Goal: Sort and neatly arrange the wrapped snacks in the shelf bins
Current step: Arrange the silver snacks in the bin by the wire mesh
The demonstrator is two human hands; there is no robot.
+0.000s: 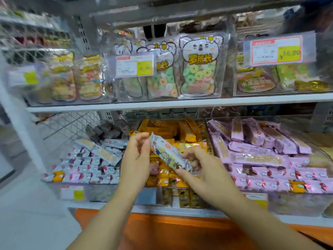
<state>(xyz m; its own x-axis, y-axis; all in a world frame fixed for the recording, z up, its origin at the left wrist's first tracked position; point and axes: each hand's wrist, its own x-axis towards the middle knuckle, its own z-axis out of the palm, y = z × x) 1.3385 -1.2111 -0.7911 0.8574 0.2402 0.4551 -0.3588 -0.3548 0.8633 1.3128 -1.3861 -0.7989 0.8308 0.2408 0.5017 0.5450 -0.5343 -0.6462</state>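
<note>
At frame centre I hold a white-wrapped snack bar (pixel 169 154) above the orange bin (pixel 167 184), left hand (pixel 136 157) pinching its top, right hand (pixel 203 166) gripping its lower end; it likely belongs lower left, laid flat in the white bin (pixel 86 166); pink bin (pixel 270 154) right; candy bags (pixel 198 69) shelved above.

White metal shelving (pixel 162 103) is filling the view, its upper board running from nine to three o'clock. A white upright post (pixel 19 123) is slanting down at nine o'clock, with wire mesh (pixel 72 123) showing just beside it. Two price labels (pixel 276 50) are hanging on the upper tier, toward twelve and two o'clock. An orange base panel (pixel 180 231) is lying at six o'clock. Pale floor (pixel 27 213) is spreading at eight o'clock. Even, diffuse light is falling throughout.
</note>
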